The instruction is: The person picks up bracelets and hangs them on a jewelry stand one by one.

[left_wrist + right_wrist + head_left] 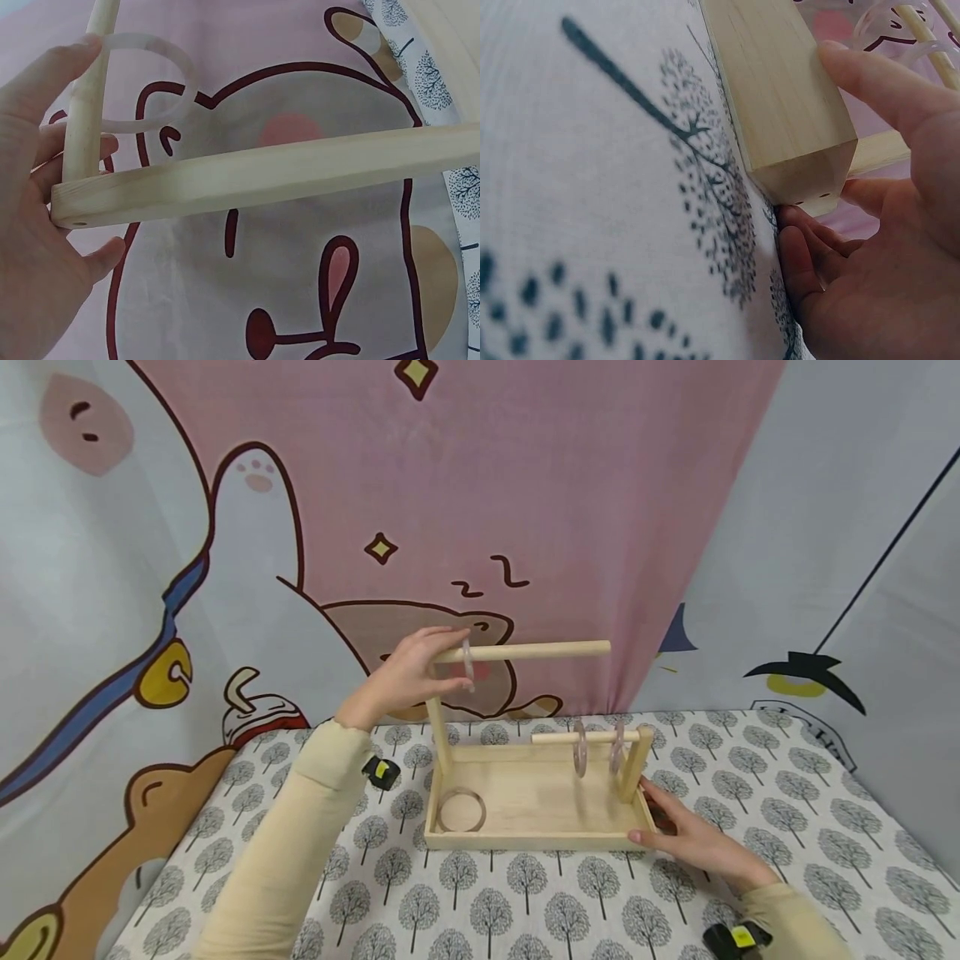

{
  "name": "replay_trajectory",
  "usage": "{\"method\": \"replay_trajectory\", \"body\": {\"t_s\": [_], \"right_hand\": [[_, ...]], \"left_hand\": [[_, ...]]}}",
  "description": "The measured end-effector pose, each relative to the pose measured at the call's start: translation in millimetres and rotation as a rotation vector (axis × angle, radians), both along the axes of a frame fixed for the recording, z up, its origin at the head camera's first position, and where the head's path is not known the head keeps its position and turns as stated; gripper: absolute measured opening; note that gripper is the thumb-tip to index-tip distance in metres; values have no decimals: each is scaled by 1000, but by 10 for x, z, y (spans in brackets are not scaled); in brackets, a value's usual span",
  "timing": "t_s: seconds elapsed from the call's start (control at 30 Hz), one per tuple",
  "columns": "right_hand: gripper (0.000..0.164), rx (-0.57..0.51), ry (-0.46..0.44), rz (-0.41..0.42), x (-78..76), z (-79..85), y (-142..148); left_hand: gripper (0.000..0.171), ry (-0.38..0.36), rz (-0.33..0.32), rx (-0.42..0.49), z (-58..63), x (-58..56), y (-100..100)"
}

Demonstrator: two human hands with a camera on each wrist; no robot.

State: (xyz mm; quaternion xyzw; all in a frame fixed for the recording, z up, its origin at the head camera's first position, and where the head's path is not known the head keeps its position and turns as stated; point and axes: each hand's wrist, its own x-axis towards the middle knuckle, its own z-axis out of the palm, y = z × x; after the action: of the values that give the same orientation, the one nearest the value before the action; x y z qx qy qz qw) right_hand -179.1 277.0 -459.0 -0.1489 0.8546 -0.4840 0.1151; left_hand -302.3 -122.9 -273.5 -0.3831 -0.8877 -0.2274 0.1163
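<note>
A pale wooden stand [525, 840] has a shallow tray base and two dowels on posts. My left hand [408, 672] is at the post end of the upper dowel [547, 650], pinching a translucent ring [468, 664] that hangs round it. In the left wrist view, the thumb tip meets the ring [154, 45] beside the dowel, with other fingers behind. My right hand [693, 839] grips the tray's right end, its thumb on the front corner. Two similar rings, a nearer one [580, 750] and another [617, 748], hang on the lower dowel [555, 738].
One more ring [461, 790] lies flat in the tray's left corner. The tree-print cloth [420, 906] covers the table under the stand. Behind it hangs a cartoon curtain [600, 510]. Small black devices with yellow labels sit beside the left sleeve [300, 843] and right sleeve [795, 922].
</note>
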Motion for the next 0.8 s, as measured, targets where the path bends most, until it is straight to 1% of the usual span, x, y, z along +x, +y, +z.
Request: {"method": "replay_trajectory", "body": {"t_s": [0.1, 0.3, 0.4, 0.5, 0.57, 0.7, 0.8], "right_hand": [[92, 4, 4, -3, 1, -2, 1], [92, 9, 22, 9, -1, -9, 0], [91, 3, 36, 22, -4, -10, 5], [90, -2, 62, 42, -12, -8, 8], [89, -12, 71, 52, -18, -3, 7], [90, -14, 56, 45, -25, 7, 3], [91, 7, 45, 33, -17, 7, 3]], "left_hand": [[77, 2, -14, 19, -11, 5, -15], [80, 36, -50, 72, -70, 17, -62], [80, 53, -71, 113, -111, 41, -99], [80, 71, -78, 154, -164, 81, -153], [81, 86, -70, 188, -208, 117, -205], [83, 117, -48, 270, -321, 185, -343], [85, 99, -22, 306, -438, 235, -464]]}}
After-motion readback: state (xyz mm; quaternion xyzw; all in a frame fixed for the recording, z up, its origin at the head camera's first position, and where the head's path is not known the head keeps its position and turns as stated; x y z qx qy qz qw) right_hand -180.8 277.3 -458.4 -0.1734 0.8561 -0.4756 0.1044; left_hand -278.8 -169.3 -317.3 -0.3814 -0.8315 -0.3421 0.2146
